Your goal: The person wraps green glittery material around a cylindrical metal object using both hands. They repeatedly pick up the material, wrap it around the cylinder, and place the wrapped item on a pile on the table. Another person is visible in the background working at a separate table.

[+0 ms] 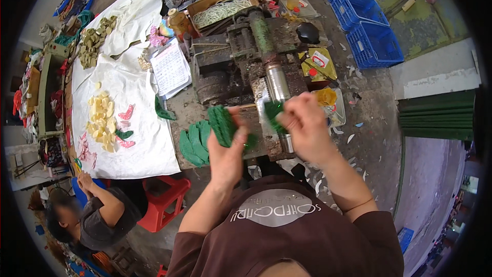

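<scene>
Left hand (227, 146) grips a stack of green pieces (221, 124); right hand (302, 123) pinches one green piece (273, 110) at the roller machine (256, 56); more green pieces (195, 143) lie left of it.

The roller machine (256, 66) stands on the workbench (369, 118), directly ahead of the person. Cut pieces (195, 143) lie fanned at its near left edge. A sheet-covered table (148, 154) adjoins on the left, carrying a pile of pieces (102, 120). Crates (361, 18) stand behind, far right. A stool (164, 200) sits below the table.
</scene>
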`<state>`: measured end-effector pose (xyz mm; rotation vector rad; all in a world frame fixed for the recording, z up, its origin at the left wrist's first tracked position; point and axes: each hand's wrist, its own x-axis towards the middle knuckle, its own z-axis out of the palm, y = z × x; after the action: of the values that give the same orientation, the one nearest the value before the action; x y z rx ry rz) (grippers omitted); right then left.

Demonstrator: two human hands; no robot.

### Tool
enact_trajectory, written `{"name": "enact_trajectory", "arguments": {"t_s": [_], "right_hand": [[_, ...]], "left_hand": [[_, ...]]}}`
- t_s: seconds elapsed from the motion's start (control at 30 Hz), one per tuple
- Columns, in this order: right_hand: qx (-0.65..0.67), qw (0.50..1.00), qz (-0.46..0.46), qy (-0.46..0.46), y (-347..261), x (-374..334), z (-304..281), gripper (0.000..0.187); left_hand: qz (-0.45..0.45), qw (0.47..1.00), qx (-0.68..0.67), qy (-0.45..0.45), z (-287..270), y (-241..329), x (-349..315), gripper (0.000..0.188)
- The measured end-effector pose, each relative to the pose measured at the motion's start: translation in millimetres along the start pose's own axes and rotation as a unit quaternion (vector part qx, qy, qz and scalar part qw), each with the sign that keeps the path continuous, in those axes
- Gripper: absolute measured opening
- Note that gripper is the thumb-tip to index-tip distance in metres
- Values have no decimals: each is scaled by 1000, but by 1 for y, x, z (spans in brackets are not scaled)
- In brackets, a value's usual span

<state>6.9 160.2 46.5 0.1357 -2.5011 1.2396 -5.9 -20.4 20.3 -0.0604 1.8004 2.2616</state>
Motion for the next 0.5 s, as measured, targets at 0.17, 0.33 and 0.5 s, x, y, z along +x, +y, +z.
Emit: {"name": "enact_trajectory", "arguments": {"t_s": [0.17, 0.33, 0.5], "right_hand": [[-204, 938, 182, -212, 55, 18, -70, 5], [-197, 965, 45, -165, 55, -3, -30, 8], [-141, 987, 65, -40, 55, -8, -16, 18]], "left_hand": [[16, 962, 261, -79, -18, -8, 9, 43], [79, 901, 373, -207, 15, -21, 1, 58], [67, 928, 336, -151, -1, -14, 3, 44]]}}
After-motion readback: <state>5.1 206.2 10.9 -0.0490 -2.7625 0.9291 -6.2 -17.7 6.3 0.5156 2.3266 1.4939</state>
